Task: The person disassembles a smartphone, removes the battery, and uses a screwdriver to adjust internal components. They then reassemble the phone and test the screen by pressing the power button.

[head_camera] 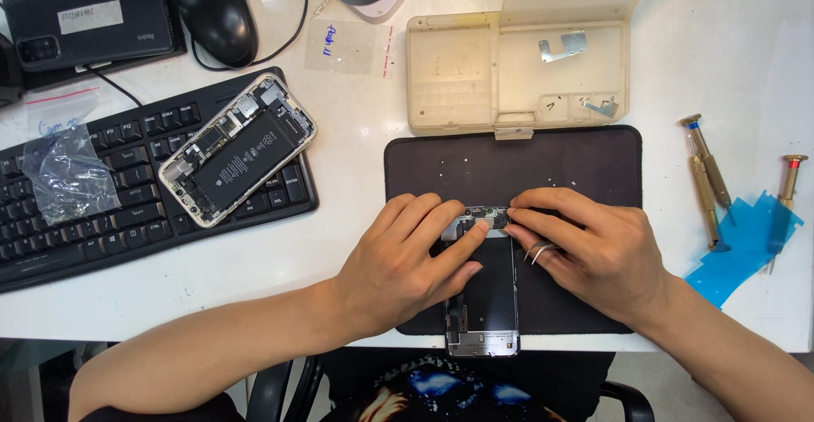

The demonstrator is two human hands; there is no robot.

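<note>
Nearest, a detached phone screen panel with a dark glass back and thin metal frame point(485, 303) overhangs the near edge of the white counter point(356, 159), lying on a black rectangular soft work mat point(585, 163). The left hand point(407, 261) pinches the panel's far end; the right hand point(593, 248) presses fingertips there, curled around thin metal tweezers point(538, 252). Right: three brass screwdrivers point(708, 176) beside blue film point(746, 248). Left: an opened phone body with a black battery point(237, 150) on a black keyboard point(110, 193). Farthest: a yellowed plastic parts tray point(517, 70), open room around it.
</note>
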